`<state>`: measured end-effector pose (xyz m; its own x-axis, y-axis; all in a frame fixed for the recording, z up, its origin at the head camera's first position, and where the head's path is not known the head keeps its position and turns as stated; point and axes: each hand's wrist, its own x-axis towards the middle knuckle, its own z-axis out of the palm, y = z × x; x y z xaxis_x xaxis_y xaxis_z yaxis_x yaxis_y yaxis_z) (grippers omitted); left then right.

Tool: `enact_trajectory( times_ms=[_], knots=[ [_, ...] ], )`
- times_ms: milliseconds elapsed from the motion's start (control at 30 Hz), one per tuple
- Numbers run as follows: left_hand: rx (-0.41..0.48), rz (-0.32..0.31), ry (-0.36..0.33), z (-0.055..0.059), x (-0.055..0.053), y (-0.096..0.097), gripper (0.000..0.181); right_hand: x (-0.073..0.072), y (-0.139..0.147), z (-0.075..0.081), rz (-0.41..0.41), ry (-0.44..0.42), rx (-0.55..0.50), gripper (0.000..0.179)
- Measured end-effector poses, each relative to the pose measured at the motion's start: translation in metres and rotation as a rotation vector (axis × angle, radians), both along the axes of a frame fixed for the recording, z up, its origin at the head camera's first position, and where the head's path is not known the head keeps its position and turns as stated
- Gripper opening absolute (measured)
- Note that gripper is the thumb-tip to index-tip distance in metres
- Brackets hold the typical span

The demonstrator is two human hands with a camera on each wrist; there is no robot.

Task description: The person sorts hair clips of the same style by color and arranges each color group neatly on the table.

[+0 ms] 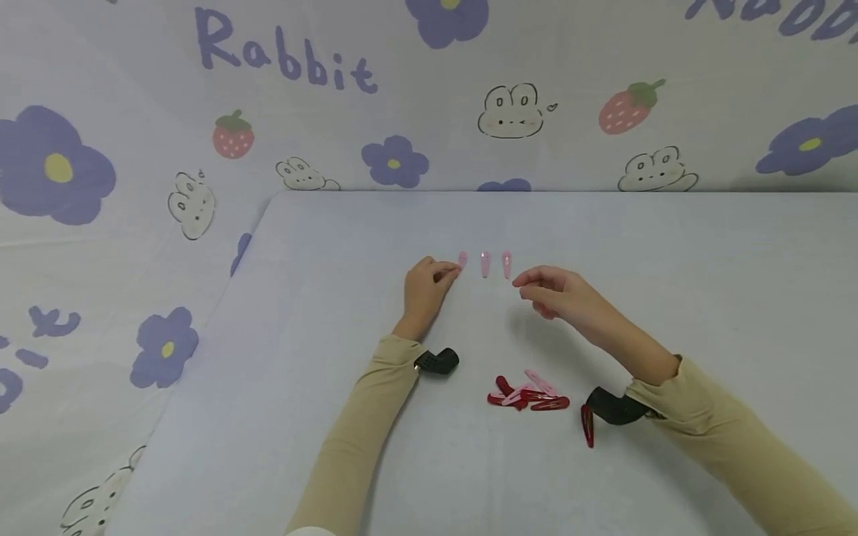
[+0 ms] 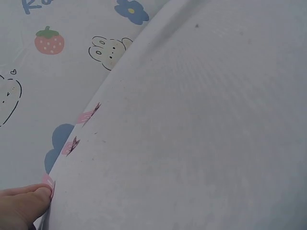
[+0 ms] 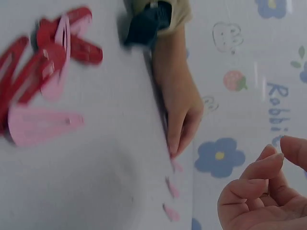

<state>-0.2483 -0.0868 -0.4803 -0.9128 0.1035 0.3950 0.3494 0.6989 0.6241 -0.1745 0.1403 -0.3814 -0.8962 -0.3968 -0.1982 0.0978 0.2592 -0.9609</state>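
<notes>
Three pink hair clips stand in a short row on the white table, narrow ends toward the person. My left hand (image 1: 424,296) pinches the narrow end of the leftmost pink hair clip (image 1: 462,257) between thumb and finger; the left wrist view shows the same clip (image 2: 47,181) partly covered by the fingertips. To its right lie the middle pink clip (image 1: 485,264) and the right-hand pink clip (image 1: 506,263). Close by that last clip, my right hand (image 1: 563,294) hovers over the table with loosely bent fingers, holding nothing.
Nearer the person lies a loose pile of red hair clips (image 1: 551,404) and pink ones (image 1: 540,383). One red clip (image 1: 588,426) sits apart, beside the right wrist's black camera (image 1: 613,407). A patterned cloth (image 1: 429,97) hangs behind the table's far edge.
</notes>
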Motion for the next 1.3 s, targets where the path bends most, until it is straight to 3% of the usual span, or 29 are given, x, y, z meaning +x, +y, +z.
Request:
enact_trajectory(
  times_ms=[100, 333, 467, 600, 767, 1067, 1300],
  knots=[
    [0.0, -0.001, 0.008, -0.001, 0.0, -0.001, 0.011, 0.013, -0.004, 0.001, 0.003, -0.023, -0.031, 0.033],
    [0.013, -0.012, 0.012, -0.001, 0.001, 0.0, 0.009, 0.042, 0.0, 0.001, 0.021, 0.02, -0.074, 0.026],
    [0.017, -0.021, 0.014, -0.002, 0.001, 0.0, 0.009, 0.058, 0.007, -0.004, -0.056, 0.033, -0.133, 0.018],
    [0.022, -0.02, 0.013, -0.003, 0.0, 0.0, 0.009, 0.07, 0.011, -0.011, -0.132, 0.11, -0.134, 0.014],
    [0.02, -0.015, 0.013, -0.003, -0.001, -0.001, 0.009, 0.075, 0.014, -0.025, -0.146, 0.189, -0.032, 0.022],
    [0.007, -0.026, 0.029, -0.005, -0.002, 0.002, 0.009, 0.077, 0.02, -0.052, -0.106, 0.154, 0.091, 0.021],
    [0.02, -0.02, 0.023, -0.005, -0.001, -0.001, 0.011, 0.078, 0.021, -0.065, -0.108, 0.353, 0.213, 0.015]
  ],
)
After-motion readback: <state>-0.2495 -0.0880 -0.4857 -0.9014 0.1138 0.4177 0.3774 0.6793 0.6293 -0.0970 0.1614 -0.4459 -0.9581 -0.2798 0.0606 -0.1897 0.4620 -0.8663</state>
